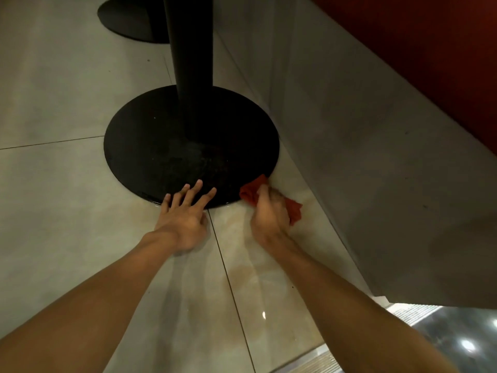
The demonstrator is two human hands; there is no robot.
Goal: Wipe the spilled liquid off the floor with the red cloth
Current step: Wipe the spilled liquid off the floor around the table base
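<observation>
While gripped, red cloth [269, 200] touches floor [67, 211].

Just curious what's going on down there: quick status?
Right hand shut on red cloth, on wet floor tile. Left hand open, fingers on black table base. Base edge crowds the cloth.

red cloth [294, 208] plain, no pattern. floor tiles [53, 211] pale beige-grey, glossy, thin dark grout lines. spill [242, 270] faint yellowish-brown tint. table base [188, 146] and post [192, 63] matte black. wall panel [376, 157] grey; upper band [430, 44] dark red.
</observation>
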